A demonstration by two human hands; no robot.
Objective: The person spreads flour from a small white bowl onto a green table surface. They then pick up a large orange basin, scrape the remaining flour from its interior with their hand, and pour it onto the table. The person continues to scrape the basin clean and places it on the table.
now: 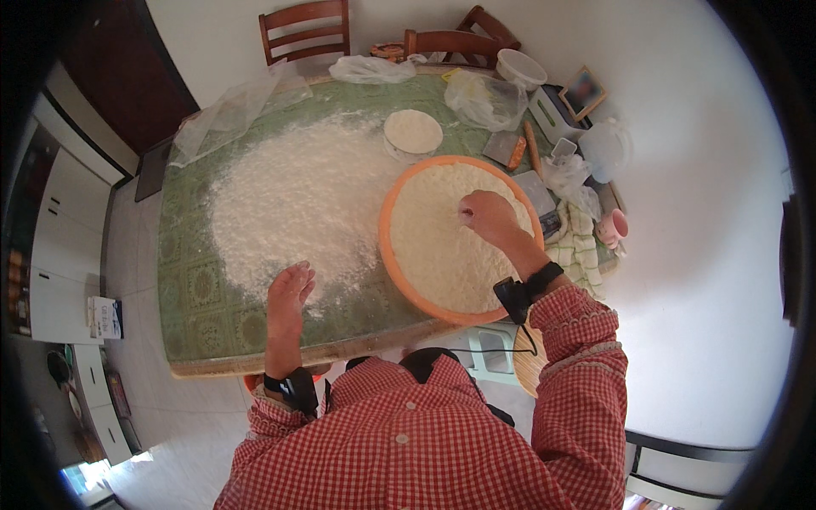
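Observation:
My right hand [489, 218] is curled into a fist at the surface of pale dough [433, 255]. The dough fills a wide orange basin [386, 245] near the table's front edge. Whether the fist touches or pinches the dough is hidden by the fingers. To the left, my left hand [290, 290] hovers by the near edge of a broad layer of white flour [293, 197], with its fingers loosely bent and nothing seen in them. Flour dusts its fingertips. Behind the basin stands a bowl [413, 132] heaped with flour.
A green patterned cloth [197, 312] covers the table. On the right are a dough scraper [503, 148], a rolling pin [531, 146], a checked towel [574, 245] and a pink mug [612, 228]. Plastic bags [484, 99] lie at the back. A cable [494, 350] hangs from my right wrist.

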